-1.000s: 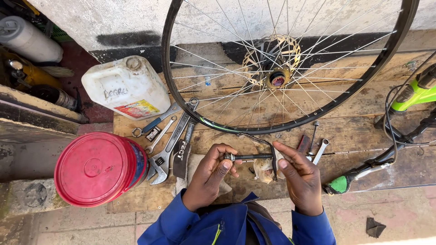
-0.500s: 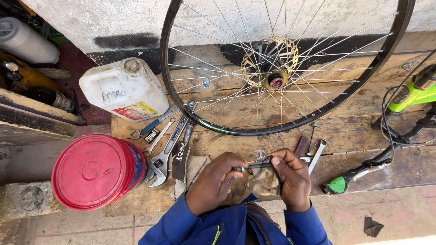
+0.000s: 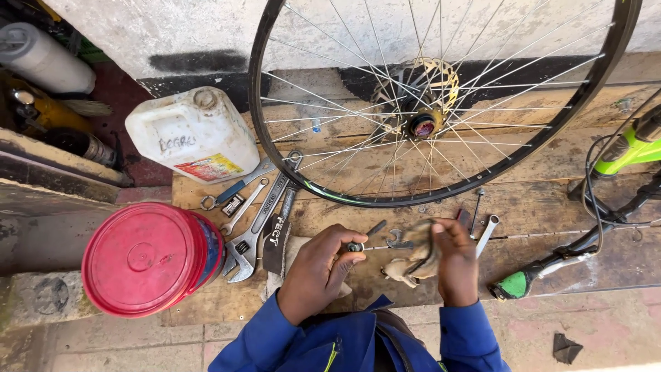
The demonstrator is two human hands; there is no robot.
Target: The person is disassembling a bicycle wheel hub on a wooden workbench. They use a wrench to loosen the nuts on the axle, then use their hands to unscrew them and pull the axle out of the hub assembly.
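A red plastic bucket with a closed red lid (image 3: 148,258) stands at the left front corner of the wooden bench (image 3: 551,207), and behind it lies a white plastic jerrycan with a cap (image 3: 195,134), so what they contain is hidden. Some bare wood is between the spoked black bicycle wheel (image 3: 441,103) at the back edge and the front edge. There the left hand (image 3: 320,272) pinches the end of a thin metal axle (image 3: 375,246), while the right hand (image 3: 451,262) is closed around a dirty beige rag (image 3: 413,258) on the axle.
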